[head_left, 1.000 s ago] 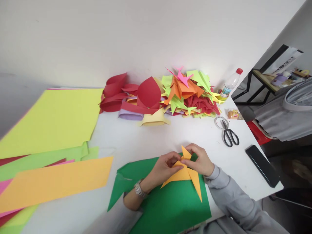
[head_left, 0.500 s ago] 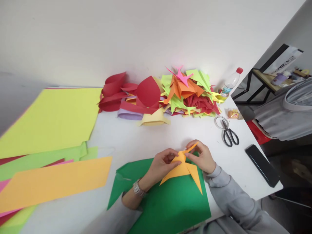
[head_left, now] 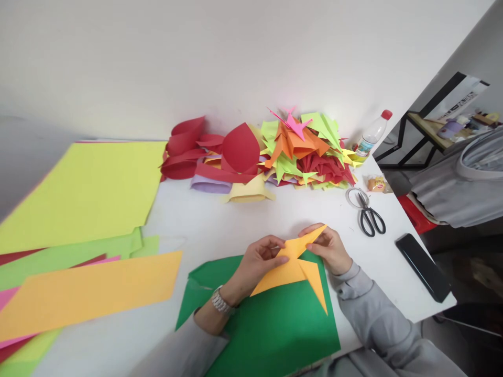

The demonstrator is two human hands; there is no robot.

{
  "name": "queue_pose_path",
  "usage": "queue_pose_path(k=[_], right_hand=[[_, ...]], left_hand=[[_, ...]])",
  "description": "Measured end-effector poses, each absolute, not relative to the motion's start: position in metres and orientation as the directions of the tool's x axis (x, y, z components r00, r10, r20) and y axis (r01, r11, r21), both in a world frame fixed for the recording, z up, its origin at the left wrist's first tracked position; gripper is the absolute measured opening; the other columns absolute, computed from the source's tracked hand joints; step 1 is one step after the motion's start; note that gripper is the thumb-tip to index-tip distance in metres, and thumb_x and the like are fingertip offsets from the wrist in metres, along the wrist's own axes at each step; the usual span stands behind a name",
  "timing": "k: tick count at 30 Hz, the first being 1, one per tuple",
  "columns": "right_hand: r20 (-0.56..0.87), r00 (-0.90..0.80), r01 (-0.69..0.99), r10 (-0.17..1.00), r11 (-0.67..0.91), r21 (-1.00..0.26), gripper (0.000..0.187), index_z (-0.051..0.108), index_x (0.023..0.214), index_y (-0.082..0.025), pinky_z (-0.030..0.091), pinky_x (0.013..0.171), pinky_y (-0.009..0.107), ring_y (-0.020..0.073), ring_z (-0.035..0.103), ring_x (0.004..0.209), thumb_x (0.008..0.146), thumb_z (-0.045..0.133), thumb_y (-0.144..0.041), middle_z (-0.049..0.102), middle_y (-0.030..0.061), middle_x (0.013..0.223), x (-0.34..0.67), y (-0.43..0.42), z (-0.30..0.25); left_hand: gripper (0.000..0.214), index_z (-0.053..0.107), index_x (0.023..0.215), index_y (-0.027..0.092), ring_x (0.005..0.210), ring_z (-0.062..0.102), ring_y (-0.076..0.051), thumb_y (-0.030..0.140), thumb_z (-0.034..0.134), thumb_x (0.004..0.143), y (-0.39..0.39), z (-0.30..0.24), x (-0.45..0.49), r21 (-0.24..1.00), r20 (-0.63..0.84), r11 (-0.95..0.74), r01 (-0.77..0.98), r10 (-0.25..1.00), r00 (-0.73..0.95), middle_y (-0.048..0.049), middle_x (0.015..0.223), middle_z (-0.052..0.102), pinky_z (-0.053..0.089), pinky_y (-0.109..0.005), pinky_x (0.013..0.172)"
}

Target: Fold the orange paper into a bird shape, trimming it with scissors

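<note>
Between left hand [head_left: 253, 267] and right hand [head_left: 334, 251] | pinching yellow-orange origami [head_left: 291, 270] with both | creased into points, apparently lacking final shaping

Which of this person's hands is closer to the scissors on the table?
Right. The right hand is to the left of the scissors and closer to the person; the left hand is farther left, at the other side of the folded orange paper.

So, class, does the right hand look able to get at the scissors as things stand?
Probably yes: nothing visible lies between the right hand and the scissors, though it is pinching the folded orange paper.
</note>
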State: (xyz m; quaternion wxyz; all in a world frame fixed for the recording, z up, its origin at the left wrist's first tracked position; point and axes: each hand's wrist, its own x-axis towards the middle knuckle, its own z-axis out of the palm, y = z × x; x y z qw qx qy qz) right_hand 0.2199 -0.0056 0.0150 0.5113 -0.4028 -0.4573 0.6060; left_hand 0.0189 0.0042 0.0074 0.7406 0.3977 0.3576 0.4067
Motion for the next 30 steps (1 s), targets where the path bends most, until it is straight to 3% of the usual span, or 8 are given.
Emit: queue_pose_path(k=[8, 12, 17, 20, 25, 28, 30], right_hand=[[-0.071, -0.175, -0.285, 0.982, -0.119, -0.951, 0.023, 0.068, 0.089, -0.019, 0.055, 0.075, 0.031, 0.017, 0.068, 0.078, 0.067, 0.073, -0.022, 0.073, 0.0028, 0.087, 0.216, -0.008, 0.013], [-0.079, -0.179, -0.217, 0.981, -0.118, -0.969, 0.026, 0.068, 0.091, -0.018, 0.057, 0.076, 0.033, 0.0176, 0.07, 0.077, 0.066, 0.073, -0.019, 0.074, 0.0035, 0.086, 0.216, -0.009, 0.012], [-0.035, -0.094, -0.15, 0.995, -0.049, -0.987, 0.031, 0.068, 0.098, -0.019, 0.059, 0.081, 0.038, 0.0213, 0.072, 0.085, 0.069, 0.076, -0.027, 0.076, 0.0067, 0.093, 0.217, -0.009, 0.016], [0.033, -0.066, 0.008, 0.997, 0.034, -0.999, 0.027, 0.069, 0.099, -0.019, 0.06, 0.082, 0.039, 0.022, 0.073, 0.088, 0.074, 0.072, -0.027, 0.076, 0.0078, 0.097, 0.213, -0.009, 0.013], [0.253, -0.025, 0.298, 0.967, 0.249, -0.922, 0.024, 0.07, 0.1, -0.022, 0.057, 0.087, 0.036, 0.0196, 0.07, 0.092, 0.078, 0.062, -0.016, 0.074, 0.0066, 0.101, 0.205, -0.016, 0.006], [0.429, -0.12, 0.389, 0.895, 0.44, -0.81, 0.032, 0.065, 0.112, -0.023, 0.056, 0.088, 0.034, 0.0191, 0.068, 0.097, 0.082, 0.057, -0.014, 0.072, 0.0071, 0.106, 0.204, -0.021, 0.006], [0.477, -0.167, 0.4, 0.863, 0.501, -0.767, 0.035, 0.062, 0.118, -0.023, 0.057, 0.087, 0.033, 0.0194, 0.067, 0.099, 0.085, 0.055, -0.014, 0.07, 0.0081, 0.107, 0.204, -0.023, 0.006]], left_hand=[[0.017, 0.067, 0.078, 0.018, 0.077, 0.06, -0.014, 0.028, 0.079, 0.071, 0.0, 0.007, 0.018, 0.95, -0.1, 0.236, -0.204, 0.851, 0.516, -0.0018, 0.084, 0.066, 0.048, -0.026, 0.071], [0.017, 0.068, 0.083, 0.019, 0.071, 0.058, -0.013, 0.029, 0.077, 0.073, -0.001, 0.005, 0.018, 0.954, -0.121, 0.241, -0.175, 0.849, 0.514, -0.0003, 0.078, 0.065, 0.047, -0.024, 0.066], [0.02, 0.068, 0.088, 0.019, 0.081, 0.065, -0.019, 0.031, 0.076, 0.073, 0.005, 0.004, 0.016, 0.943, -0.163, 0.274, -0.19, 0.875, 0.456, -0.0045, 0.089, 0.07, 0.052, -0.029, 0.071], [0.016, 0.07, 0.086, 0.019, 0.081, 0.065, -0.02, 0.031, 0.073, 0.075, 0.009, 0.001, 0.015, 0.99, -0.063, 0.103, -0.095, 0.933, 0.354, -0.0061, 0.089, 0.07, 0.053, -0.031, 0.072], [0.01, 0.073, 0.084, 0.024, 0.101, 0.058, -0.027, 0.027, 0.069, 0.076, 0.003, -0.005, 0.019, 0.988, 0.12, -0.136, 0.073, 0.975, 0.188, -0.009, 0.102, 0.066, 0.044, -0.044, 0.097], [0.014, 0.072, 0.093, 0.025, 0.105, 0.055, -0.03, 0.024, 0.064, 0.081, -0.011, -0.006, 0.024, 0.863, 0.326, -0.364, 0.349, 0.931, 0.164, -0.0113, 0.111, 0.064, 0.04, -0.05, 0.1], [0.025, 0.067, 0.107, 0.024, 0.097, 0.058, -0.028, 0.025, 0.065, 0.082, -0.019, -0.007, 0.028, 0.791, 0.375, -0.446, 0.419, 0.894, 0.244, -0.0132, 0.116, 0.06, 0.046, -0.046, 0.092]])
